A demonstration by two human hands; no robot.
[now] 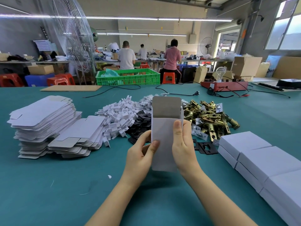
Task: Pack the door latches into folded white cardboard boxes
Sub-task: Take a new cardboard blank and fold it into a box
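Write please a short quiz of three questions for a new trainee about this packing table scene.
1. True or false: the top flap of the upright white cardboard box stands open.
2. Which hands grip this box?
A. left hand only
B. right hand only
C. both
3. The pile of brass-coloured metal door latches lies to the ____ of the box.

Key: 1 true; 2 C; 3 right.

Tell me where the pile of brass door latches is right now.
In the head view, the brass door latches lie heaped on the green table, right of centre, just behind and right of the held white box, with closed white boxes nearer on the right.
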